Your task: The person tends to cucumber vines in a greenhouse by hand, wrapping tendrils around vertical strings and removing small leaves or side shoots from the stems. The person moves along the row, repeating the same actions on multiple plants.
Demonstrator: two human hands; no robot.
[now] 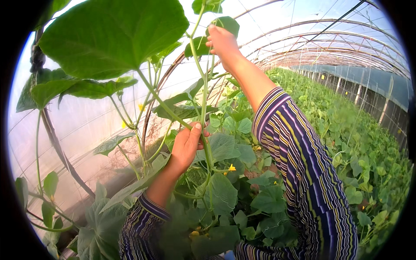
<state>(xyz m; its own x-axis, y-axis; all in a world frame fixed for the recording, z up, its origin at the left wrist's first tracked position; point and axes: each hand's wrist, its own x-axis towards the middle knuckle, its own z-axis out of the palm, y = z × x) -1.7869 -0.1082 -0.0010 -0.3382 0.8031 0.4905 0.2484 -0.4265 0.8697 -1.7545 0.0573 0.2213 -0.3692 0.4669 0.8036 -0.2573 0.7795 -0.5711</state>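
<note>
A climbing cucumber-like vine stem [205,100] rises in front of me, with a broad green leaf [113,39] overhead at the left. My left hand [184,148] grips this stem at mid-height, thumb on the near side, where a thick leaf stalk [162,103] branches off. Higher up, my right hand [223,45] is raised beside the vine's upper part, its fingers curled around what looks like a thin support string [208,65]. The fingertips are close to a small upper leaf [227,26]. Below the hands, a yellow flower [232,167] shows among lower leaves.
Plastic greenhouse sheeting [84,130] slopes along the left, with a dark support pole [61,152] before it. Dense rows of plants [364,156] stretch away at right. Curved roof hoops [312,34] and hanging strings cross above. More leaves [100,227] crowd the lower left.
</note>
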